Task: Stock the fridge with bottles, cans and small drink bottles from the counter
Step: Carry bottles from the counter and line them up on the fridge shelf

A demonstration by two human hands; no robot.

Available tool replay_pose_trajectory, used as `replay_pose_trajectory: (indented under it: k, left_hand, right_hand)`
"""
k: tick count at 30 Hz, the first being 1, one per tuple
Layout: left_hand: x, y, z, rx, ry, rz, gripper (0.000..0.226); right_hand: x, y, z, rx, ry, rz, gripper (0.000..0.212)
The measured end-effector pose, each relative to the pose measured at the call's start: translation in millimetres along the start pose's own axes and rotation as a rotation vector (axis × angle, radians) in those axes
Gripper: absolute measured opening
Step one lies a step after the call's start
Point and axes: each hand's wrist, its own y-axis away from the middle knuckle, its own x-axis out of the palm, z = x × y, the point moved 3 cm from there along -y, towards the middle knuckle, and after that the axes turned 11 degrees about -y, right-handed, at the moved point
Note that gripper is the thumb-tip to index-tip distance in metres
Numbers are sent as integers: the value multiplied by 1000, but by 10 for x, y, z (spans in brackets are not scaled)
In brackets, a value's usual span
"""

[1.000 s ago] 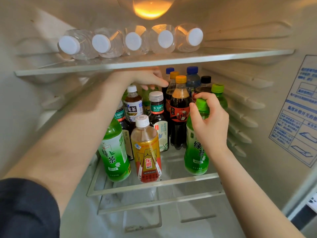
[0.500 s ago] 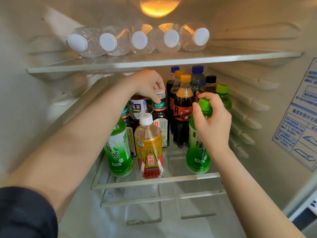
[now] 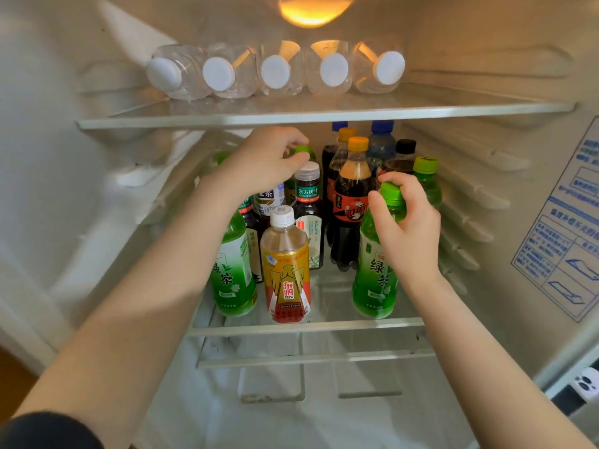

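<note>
Both arms reach into the open fridge. My right hand (image 3: 406, 222) grips the neck of a green tea bottle (image 3: 372, 273) that stands at the front right of the middle glass shelf (image 3: 304, 327). My left hand (image 3: 269, 157) is curled over the white-capped dark tea bottle (image 3: 267, 197) in the second row, hiding its cap; its fingertips lie beside a green cap (image 3: 303, 149) behind. A yellow-red energy drink bottle (image 3: 285, 270) and another green tea bottle (image 3: 231, 270) stand in front. Colas (image 3: 351, 202) and blue-capped bottles fill the back.
Several clear water bottles (image 3: 275, 71) lie on their sides on the upper shelf (image 3: 324, 116), white caps facing out. The fridge lamp (image 3: 312, 9) glows at the top. A blue-printed sticker (image 3: 564, 222) covers the right wall. A gap lies between the energy drink and the right green tea.
My left hand drew back from the rear of the shelf and came down over the white-capped dark tea bottle. My right hand kept its grip on the green tea bottle, which stayed put.
</note>
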Motion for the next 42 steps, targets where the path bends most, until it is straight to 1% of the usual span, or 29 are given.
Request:
replay_pose_trajectory:
  k: [2,5,7,9,13,16,18,19,23,26,28,30,32,34,37,38,40,42]
  left_hand:
    - [-92,251,-31,3,2,-109,31]
    - [-169,602,-8,11,20,-193,29]
    - [-222,788,83,-14,-22,-293,25]
    - [-264,934,202,-53,-26,-353,23]
    - [-226,1065,404,-131,-36,-335,29]
    - [-131,1097,503,-194,-75,-245,38]
    - [-64,1128,530,-214,-26,-180,45]
    - [-40,1143,537,-212,1,-175,46]
    - [-3,1198,532,-212,39,-227,49]
    - [-8,1232,539,-235,20,-278,48]
    - [-15,1256,534,-224,11,-303,47]
    - [-7,1275,534,-221,0,-322,47]
    - [16,1274,531,-241,-38,-322,48]
    - [50,1244,518,-258,-69,-294,49]
    - [91,1200,490,-261,-78,-278,50]
    - [102,1194,486,-269,-83,-289,51]
    - [120,1217,462,-282,-111,-369,52]
    - [135,1289,359,-212,-156,-538,46]
  right_hand:
    - [-12,7,1,6,-3,18,21]
    - [-16,14,9,19,-11,38,22]
    - [-5,12,20,9,-18,42,21]
    - [30,11,49,-2,-21,48,21]
    - [141,24,102,28,-37,64,20]
    - [228,55,133,36,-64,94,21]
    - [261,60,151,33,-62,103,22]
    - [264,56,154,38,-62,103,22]
    - [228,34,159,71,-62,102,29]
    - [227,42,185,67,26,116,41]
    - [210,51,255,2,118,54,43]
    - [204,83,367,-123,194,-23,39]
    - [222,105,444,-159,213,-50,40]
    - [240,118,428,-73,202,-36,48]
    - [205,219,262,169,185,0,66]
    - [186,271,202,242,166,12,69]
    - [148,365,118,314,101,28,66]
    - [83,418,87,312,56,19,62]
